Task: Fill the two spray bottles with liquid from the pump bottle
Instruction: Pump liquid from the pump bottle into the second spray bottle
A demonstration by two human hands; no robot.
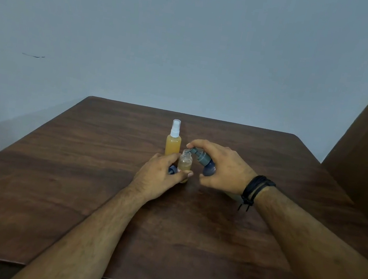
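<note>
1. I am steadying the small open spray bottle (pixel 184 164) on the table (pixel 80 172) with my left hand (pixel 158 178). My thumb and fingers are curling round its lower body, so the neck stays uncovered. In my judgement this grip is there to stop the light bottle from tipping under the spout.
2. A dark blue cap (pixel 171 169) is showing inside that same hand, tucked beside the bottle. I take it to be this bottle's removed sprayer top, but I cannot confirm that.
3. I am holding the pump bottle (pixel 206 165) in my right hand (pixel 223 170), tilted so its spout is sitting right over the open neck. My forefinger is resting on the pump head and the other fingers are wrapping the body. The tilt appears intended to aim the liquid straight into the opening.
4. The small bottle is showing a pale amber fill; the exact level is too small to read.
5. The taller spray bottle (pixel 174 139) is standing just behind, upright, white sprayer fitted, nearly full of orange liquid. I judge that one finished and set clear of my hands.
</note>
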